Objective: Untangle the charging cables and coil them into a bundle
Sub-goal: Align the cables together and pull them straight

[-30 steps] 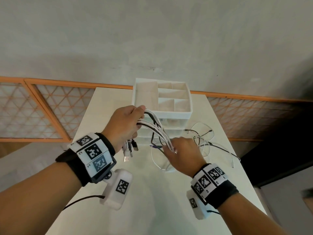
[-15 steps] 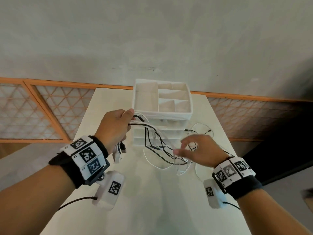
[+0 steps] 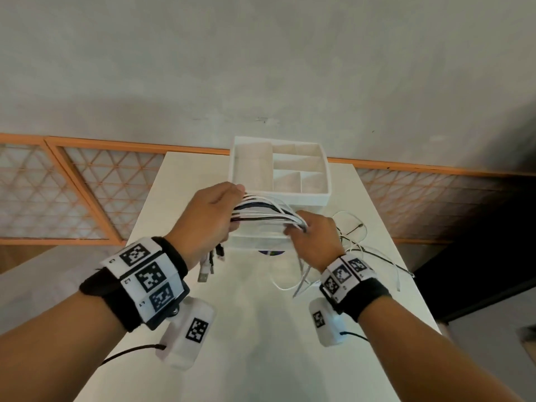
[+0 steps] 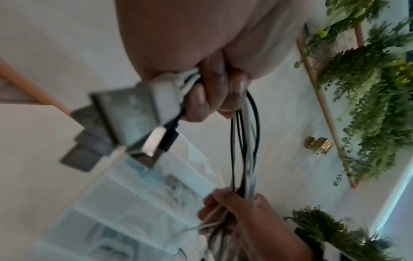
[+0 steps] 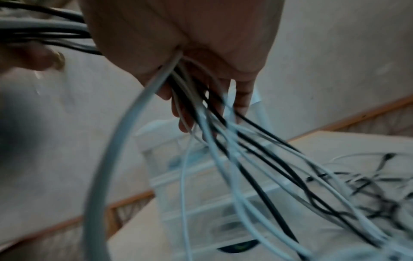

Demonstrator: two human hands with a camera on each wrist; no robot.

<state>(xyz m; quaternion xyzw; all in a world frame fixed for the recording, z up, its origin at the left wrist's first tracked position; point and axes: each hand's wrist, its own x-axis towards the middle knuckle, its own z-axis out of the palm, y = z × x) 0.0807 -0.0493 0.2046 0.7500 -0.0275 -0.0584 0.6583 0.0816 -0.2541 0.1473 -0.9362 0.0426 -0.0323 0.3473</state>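
Several black and white charging cables (image 3: 265,210) run taut between my two hands above the white table (image 3: 252,338). My left hand (image 3: 210,219) grips one end of the bunch, and USB plugs (image 3: 207,269) dangle below its fist; the left wrist view shows those plugs (image 4: 143,121) close up beside curled fingers (image 4: 212,95). My right hand (image 3: 311,235) grips the strands about a hand's width to the right. In the right wrist view the cables (image 5: 223,144) fan out from its palm down to a loose tangle (image 5: 366,185) on the table.
A white drawer organiser (image 3: 280,172) with open top compartments stands behind the hands near the table's far edge. Loose cable loops (image 3: 362,245) lie at the right of the table. An orange lattice railing (image 3: 87,192) runs behind, and greenery (image 4: 368,106) hangs on a wall.
My right hand, open and apart half a second ago, has come back left and closed round the strands near the left hand. The slack loops have pulled taut between the hands.
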